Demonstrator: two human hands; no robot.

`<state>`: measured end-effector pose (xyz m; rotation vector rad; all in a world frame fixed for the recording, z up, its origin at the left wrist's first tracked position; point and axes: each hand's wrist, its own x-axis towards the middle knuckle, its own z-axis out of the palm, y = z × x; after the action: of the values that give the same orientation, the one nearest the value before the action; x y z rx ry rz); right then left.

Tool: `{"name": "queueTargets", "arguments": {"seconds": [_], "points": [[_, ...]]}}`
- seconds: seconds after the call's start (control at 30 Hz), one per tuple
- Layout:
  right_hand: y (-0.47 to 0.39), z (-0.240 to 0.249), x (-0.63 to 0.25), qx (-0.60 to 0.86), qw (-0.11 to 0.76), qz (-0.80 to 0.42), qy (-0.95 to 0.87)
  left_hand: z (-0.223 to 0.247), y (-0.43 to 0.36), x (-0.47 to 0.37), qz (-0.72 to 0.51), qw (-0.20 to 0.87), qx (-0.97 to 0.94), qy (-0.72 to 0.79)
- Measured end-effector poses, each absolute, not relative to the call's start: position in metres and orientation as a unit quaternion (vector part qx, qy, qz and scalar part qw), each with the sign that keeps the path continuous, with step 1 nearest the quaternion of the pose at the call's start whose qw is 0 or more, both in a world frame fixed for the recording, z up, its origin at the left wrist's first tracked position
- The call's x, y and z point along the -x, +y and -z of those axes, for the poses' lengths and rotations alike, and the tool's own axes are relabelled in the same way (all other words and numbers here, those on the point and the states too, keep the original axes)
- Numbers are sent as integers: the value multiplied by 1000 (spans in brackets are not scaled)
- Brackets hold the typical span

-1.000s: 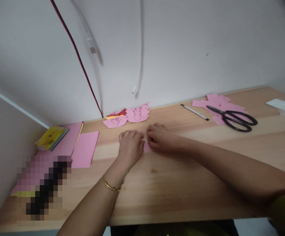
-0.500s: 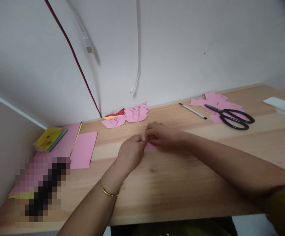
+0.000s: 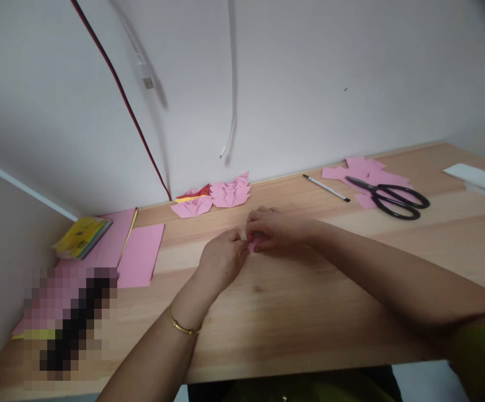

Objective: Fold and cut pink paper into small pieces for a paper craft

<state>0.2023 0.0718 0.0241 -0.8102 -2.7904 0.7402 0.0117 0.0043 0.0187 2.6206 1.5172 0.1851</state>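
Observation:
My left hand and my right hand meet over the middle of the wooden table. Between their fingertips is a small piece of pink paper, mostly covered by the fingers. The left thumb and fingers are closed at its left edge. My right hand's fingers are bent and pressed on it from the other side. How the paper is folded cannot be seen. Behind the hands, folded pink paper shapes lie against the wall, one with a red and yellow piece on it.
To the right, black-handled scissors rest on pink paper scraps, beside a white pen. Pink sheets and a yellow packet lie at left. A white strip is far right. Cables hang along the wall.
My right fingers have shifted slightly over the paper, and less of its pink surface shows. The whole view has moved a little; other things lie as before.

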Motion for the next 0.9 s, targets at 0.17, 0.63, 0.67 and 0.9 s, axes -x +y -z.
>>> {"name": "queueTargets", "arguments": {"seconds": [0.17,0.63,0.67,0.9], "points": [[78,-27,-207,249,48,-251,-934,-22,4,-13,-41,43,-859,508],[91,-22,-216,198,65,-279,-937,-25,8,-2,-62,38,-876,478],[91,-22,-216,198,66,-277,-938,-25,8,-3,-69,40,-877,473],[92,-19,-215,205,66,-266,-940,-25,8,-7,-168,109,-875,440]]}}
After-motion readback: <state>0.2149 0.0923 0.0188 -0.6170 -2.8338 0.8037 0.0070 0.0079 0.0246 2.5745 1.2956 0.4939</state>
